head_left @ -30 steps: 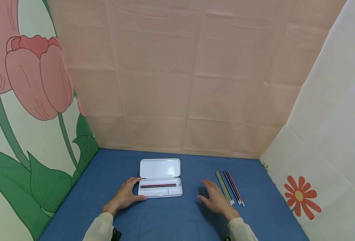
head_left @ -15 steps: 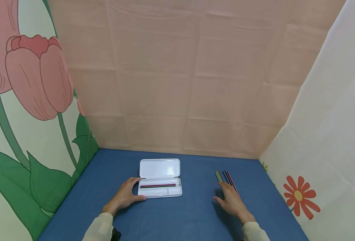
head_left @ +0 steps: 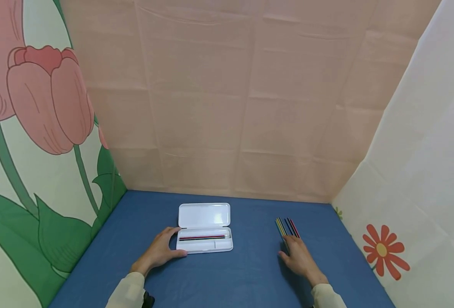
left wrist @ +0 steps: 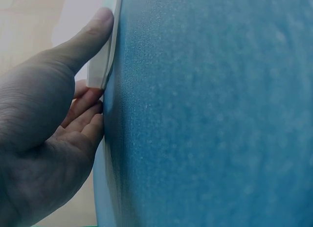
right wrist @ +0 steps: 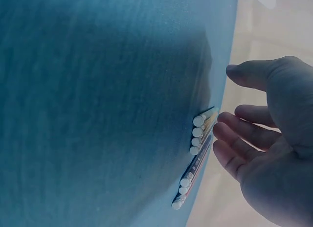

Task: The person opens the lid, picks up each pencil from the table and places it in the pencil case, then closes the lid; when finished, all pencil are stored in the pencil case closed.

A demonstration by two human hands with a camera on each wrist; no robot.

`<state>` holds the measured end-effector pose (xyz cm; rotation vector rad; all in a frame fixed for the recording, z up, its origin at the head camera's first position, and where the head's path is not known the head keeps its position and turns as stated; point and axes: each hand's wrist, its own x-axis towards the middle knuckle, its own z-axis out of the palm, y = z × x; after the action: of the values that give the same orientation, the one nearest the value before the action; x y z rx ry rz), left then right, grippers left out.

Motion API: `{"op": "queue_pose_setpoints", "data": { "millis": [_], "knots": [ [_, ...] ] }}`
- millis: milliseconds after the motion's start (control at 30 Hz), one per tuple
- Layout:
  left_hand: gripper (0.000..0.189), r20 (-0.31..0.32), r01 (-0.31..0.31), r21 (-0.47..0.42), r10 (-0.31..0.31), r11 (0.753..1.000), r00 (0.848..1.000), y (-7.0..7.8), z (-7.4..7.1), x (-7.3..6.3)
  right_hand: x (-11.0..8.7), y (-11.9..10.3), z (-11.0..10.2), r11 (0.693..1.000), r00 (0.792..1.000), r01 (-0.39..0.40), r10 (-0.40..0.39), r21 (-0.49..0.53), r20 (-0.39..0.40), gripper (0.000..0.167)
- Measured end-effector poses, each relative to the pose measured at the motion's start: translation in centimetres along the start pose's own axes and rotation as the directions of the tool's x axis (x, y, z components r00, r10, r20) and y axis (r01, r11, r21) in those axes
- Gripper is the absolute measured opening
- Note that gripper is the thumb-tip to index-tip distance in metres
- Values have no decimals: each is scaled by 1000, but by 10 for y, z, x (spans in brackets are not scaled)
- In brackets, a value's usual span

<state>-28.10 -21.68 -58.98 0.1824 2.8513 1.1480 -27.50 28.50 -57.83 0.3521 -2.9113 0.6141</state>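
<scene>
A white pencil case [head_left: 196,247] lies with its lid folded back on the blue table, and a few dark and red pencils [head_left: 204,237] lie in it. My left hand [head_left: 159,248] holds the case's left end between thumb and fingers; the left wrist view shows the thumb against its side. My right hand [head_left: 301,257] hovers over loose pencils, with thumb apart and fingers slightly bent, gripping none. Yellow and dark pencils [head_left: 280,226] form one group, and dark and red pencils [head_left: 293,226] another. Their white ends [right wrist: 197,131] show in the right wrist view; the hand hides them from the head view.
A blue cloth [head_left: 246,265] covers the table. A tan sheet [head_left: 231,107] hangs behind it. Printed sheets stand at both sides, one with a pink tulip [head_left: 50,98], the other with a red flower [head_left: 382,250].
My right hand has moved rightward from between the case and the loose pencils to over them, then shifted slightly further right and nearer me. The left hand and case have stayed put.
</scene>
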Motion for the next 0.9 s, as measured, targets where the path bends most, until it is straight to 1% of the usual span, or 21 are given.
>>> {"op": "queue_pose_setpoints", "data": {
  "millis": [333,367,467,633,733,833,900],
  "knots": [
    [97,-6,1,-2,-1,1000,1000,0,1,0,1,2,2,1000,1000,-3,2,-14,-8,51],
    [97,-7,-5,5,5,1000,1000,0,1,0,1,3,2,1000,1000,3,-3,-16,-12,50],
    [98,-7,4,-3,-4,1000,1000,0,1,1,1,5,4,999,999,23,-24,-27,-33,46],
    [98,-3,10,2,-10,1000,1000,-1,1,1,0,7,8,997,995,61,-65,-42,-77,34],
    [97,-1,10,9,-10,1000,1000,0,1,1,-1,7,10,997,993,71,-75,-42,-92,33],
    [97,-1,16,5,-16,1000,1000,0,1,2,-1,5,10,997,993,73,-75,-25,-86,34],
    [96,-2,14,9,-14,1000,1000,1,1,1,0,4,10,997,995,75,-75,-10,-69,34]
  ]
}}
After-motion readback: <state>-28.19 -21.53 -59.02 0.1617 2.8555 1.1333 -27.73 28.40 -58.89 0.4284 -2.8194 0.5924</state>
